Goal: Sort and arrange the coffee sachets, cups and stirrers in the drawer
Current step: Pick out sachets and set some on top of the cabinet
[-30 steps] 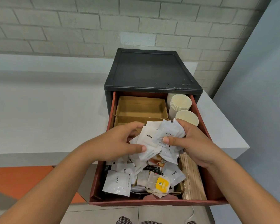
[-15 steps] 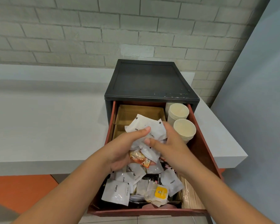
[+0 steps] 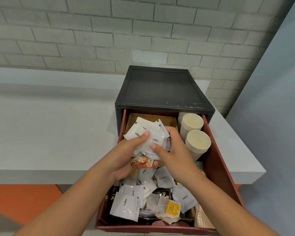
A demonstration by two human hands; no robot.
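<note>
hands: my left hand (image 3: 126, 157) and right hand (image 3: 170, 150) both pinch a fat bunch of white paper sachets (image 3: 148, 135) | where: over the brown cardboard box (image 3: 167, 120) at the back of the red drawer (image 3: 216, 160) | risk: loose bunch, the small orange sachet (image 3: 141, 163) underneath may slip into the pile (image 3: 163, 178)

A pale grey bench (image 3: 49, 133) is seen running along a wall of whitish painted bricks (image 3: 109, 31). A black cabinet shell (image 3: 162, 89) is set on the bench near its right end (its top is scuffed with pale specks toward the front edge). Orange floor (image 3: 20, 198) is seen below the bench, and a plain blue-grey wall (image 3: 276, 116) at the right.
</note>
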